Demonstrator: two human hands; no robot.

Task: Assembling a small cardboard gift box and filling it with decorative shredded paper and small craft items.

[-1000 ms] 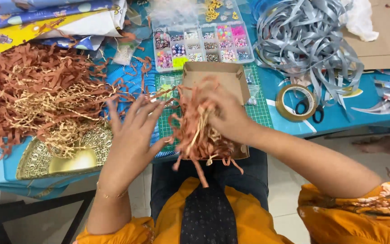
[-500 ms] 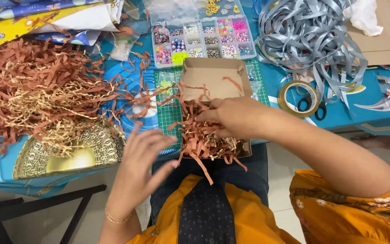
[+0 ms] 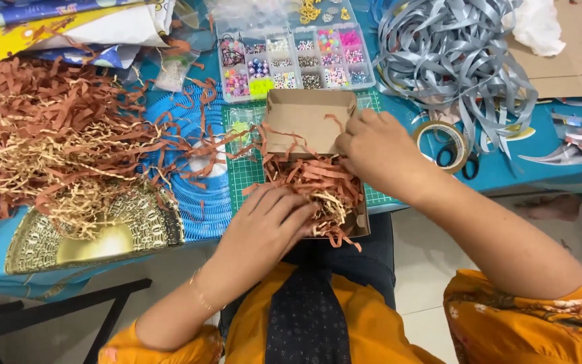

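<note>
The left hand [image 3: 264,226] is pressing its fingers [image 3: 289,210] onto the crinkled brown and cream paper shreds [image 3: 318,185] filling an open brown cardboard box [image 3: 308,118]. The right hand [image 3: 378,152] is gripping the box's far edge. Beyond both hands' fingers, a clear compartmented bead organiser [image 3: 298,61] is lying on the blue surface [image 3: 540,168].

We cannot see the box [image 3: 304,118] bottom under the paper strips [image 3: 314,178]; the beads [image 3: 291,61] are too tiny to tell.

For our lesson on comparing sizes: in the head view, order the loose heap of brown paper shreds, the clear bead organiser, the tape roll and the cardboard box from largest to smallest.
1. Heap of brown paper shreds, by far.
2 and 3. Cardboard box and bead organiser look alike; the box is partly hidden by hands and shreds, so I will not rank them.
4. Tape roll.
</note>
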